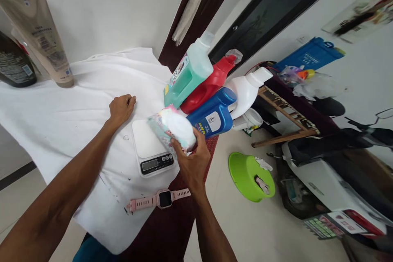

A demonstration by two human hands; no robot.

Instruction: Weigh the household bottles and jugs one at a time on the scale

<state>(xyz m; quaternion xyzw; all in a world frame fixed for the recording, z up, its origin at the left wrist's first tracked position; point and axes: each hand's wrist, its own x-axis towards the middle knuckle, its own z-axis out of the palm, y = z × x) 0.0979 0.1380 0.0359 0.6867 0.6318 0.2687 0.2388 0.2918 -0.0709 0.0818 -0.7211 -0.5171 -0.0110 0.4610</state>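
My right hand (195, 163) grips a soft pack of wet wipes (175, 127) with a white lid, thumb on the near side. The pack is tilted above the right part of a white kitchen scale (149, 139); whether it touches the plate, I cannot tell. The scale's dark panel has a small display and several buttons. My left hand (122, 109) rests on the white cloth (92, 90) just beyond the scale, its fingers curled in with nothing seen in them. Below the scale lies a pink-strapped smartwatch (165, 199).
Behind the wipes stand a green bottle (190, 75), a red bottle (208, 84), a blue bottle (213, 114) and a white bottle (245, 90). A beige tube (46, 41) and dark bottle (14, 63) stand at left. Right, on the floor: a green tub (242, 176) and a scooter (331, 188).
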